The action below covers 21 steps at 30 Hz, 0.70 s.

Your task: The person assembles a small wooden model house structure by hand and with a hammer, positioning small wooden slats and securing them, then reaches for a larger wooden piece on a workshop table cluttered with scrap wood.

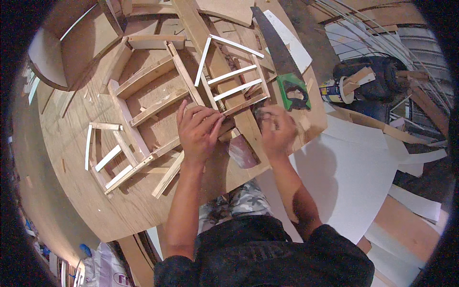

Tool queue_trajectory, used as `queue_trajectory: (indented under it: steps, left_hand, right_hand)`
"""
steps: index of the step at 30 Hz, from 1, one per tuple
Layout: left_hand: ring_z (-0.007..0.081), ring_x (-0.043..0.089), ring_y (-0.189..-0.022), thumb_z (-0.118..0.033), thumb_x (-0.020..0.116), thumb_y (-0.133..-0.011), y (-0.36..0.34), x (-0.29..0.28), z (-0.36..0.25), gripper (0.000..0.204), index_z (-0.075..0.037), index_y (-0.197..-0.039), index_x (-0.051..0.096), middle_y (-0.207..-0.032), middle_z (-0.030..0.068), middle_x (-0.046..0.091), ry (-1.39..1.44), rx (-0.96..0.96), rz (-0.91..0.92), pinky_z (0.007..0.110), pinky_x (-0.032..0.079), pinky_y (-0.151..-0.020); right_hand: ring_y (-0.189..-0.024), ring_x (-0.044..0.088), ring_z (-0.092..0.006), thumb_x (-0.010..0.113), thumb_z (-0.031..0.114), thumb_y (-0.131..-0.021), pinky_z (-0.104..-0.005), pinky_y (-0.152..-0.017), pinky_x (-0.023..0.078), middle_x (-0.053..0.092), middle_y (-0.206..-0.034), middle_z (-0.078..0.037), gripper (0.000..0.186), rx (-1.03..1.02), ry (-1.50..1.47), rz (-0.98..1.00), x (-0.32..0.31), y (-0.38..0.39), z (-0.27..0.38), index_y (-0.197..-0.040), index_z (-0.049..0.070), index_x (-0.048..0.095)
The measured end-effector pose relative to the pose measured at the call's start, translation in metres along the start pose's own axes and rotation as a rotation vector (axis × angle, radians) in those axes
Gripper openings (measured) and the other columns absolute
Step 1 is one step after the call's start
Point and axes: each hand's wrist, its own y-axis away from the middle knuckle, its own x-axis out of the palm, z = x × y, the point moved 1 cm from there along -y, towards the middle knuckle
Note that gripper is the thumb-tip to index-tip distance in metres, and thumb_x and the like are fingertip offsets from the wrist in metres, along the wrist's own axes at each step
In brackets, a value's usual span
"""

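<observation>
A wooden frame with cross slats lies on the plywood table. Joined at its right is a smaller frame with white-edged strips. My left hand grips the corner where the two meet, thumb and forefinger pinched at the joint, the other fingers spread over the wood. My right hand is curled at the small frame's lower right corner, slightly blurred. Something dark shows at its fingertips, too hidden to name. Below and between the hands lies a sanded-looking, reddish-grey flat piece.
A handsaw with a green handle lies right of the frames. Another small frame adjoins the left side. A curved wooden box stands at the far left. A white tub and white sheets lie beyond the table's right edge.
</observation>
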Motion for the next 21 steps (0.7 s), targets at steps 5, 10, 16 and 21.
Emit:
queue_trajectory:
  steps: [5, 10, 16, 21]
  left_hand:
    - [0.0201, 0.067, -0.101, -0.013, 0.085, -0.078, -0.003, 0.002, -0.003, 0.013, -0.015, -0.090, 0.080, -0.097, -0.0022, 0.075, 0.052, -0.008, -0.003, 0.053, 0.036, -0.119]
    - [0.0197, 0.067, -0.101, -0.013, 0.085, -0.077, -0.003, 0.001, -0.005, 0.013, -0.015, -0.089, 0.080, -0.095, -0.0026, 0.075, 0.026, -0.003, 0.008, 0.053, 0.036, -0.119]
    - [0.0194, 0.067, -0.100, -0.013, 0.085, -0.077, -0.004, 0.002, -0.002, 0.012, -0.014, -0.088, 0.080, -0.095, -0.0028, 0.075, 0.018, -0.006, -0.015, 0.053, 0.036, -0.119]
    - [0.0188, 0.067, -0.101, -0.013, 0.084, -0.078, -0.002, 0.003, -0.003, 0.011, -0.015, -0.088, 0.081, -0.095, -0.0029, 0.076, 0.025, -0.014, -0.015, 0.053, 0.035, -0.120]
  right_hand:
    - [-0.115, 0.063, -0.0376, 0.074, 0.009, -0.086, -0.0473, -0.099, 0.050, 0.066, -0.121, -0.014, 0.042, 0.003, 0.411, 0.206, -0.021, 0.020, -0.065, -0.127, 0.009, 0.065]
    - [-0.116, 0.060, -0.0407, 0.073, 0.013, -0.089, -0.0511, -0.101, 0.046, 0.064, -0.122, -0.017, 0.044, -0.065, 0.441, 0.373, -0.025, 0.010, -0.087, -0.132, 0.009, 0.062]
    - [-0.093, 0.067, -0.0325, 0.068, 0.023, -0.098, -0.0440, -0.077, 0.052, 0.066, -0.104, -0.015, 0.043, -0.150, 0.603, 0.324, -0.069, 0.059, -0.089, -0.134, 0.002, 0.058]
    - [-0.070, 0.055, -0.0161, 0.059, 0.037, -0.104, -0.0325, -0.061, 0.045, 0.060, -0.088, -0.005, 0.044, 0.534, -0.022, 0.319, -0.085, 0.078, -0.021, -0.128, 0.000, 0.060]
